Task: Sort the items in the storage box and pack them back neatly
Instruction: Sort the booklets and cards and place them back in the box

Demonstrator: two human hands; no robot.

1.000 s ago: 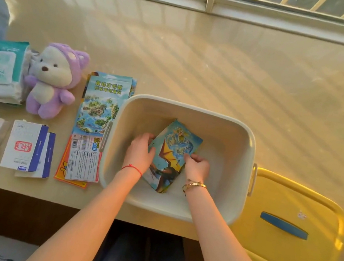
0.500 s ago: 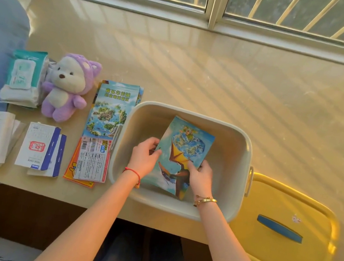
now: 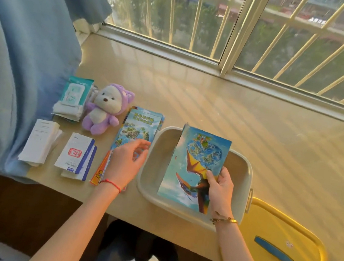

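Observation:
A grey storage box (image 3: 244, 166) stands on the sill in front of me. Over it my right hand (image 3: 219, 190) grips the lower right edge of a blue dragon booklet (image 3: 195, 160), lifted above the box. My left hand (image 3: 125, 162) hovers with relaxed fingers over a stack of map brochures (image 3: 138, 129) lying left of the box, holding nothing. Further left sit a purple plush bear (image 3: 104, 113), a wet-wipes pack (image 3: 72, 95), a white and blue booklet (image 3: 76, 152) and a white paper packet (image 3: 39, 140).
The box's yellow lid (image 3: 279, 248) with a blue handle lies to the right, overhanging the sill's front edge. A blue curtain (image 3: 7, 55) hangs at the left, draped over the sill corner. A barred window (image 3: 231, 21) runs along the back.
My right hand has raised the dragon booklet out of the box. My left hand let go of it and moved left over the map brochures. The camera tilted up toward the window.

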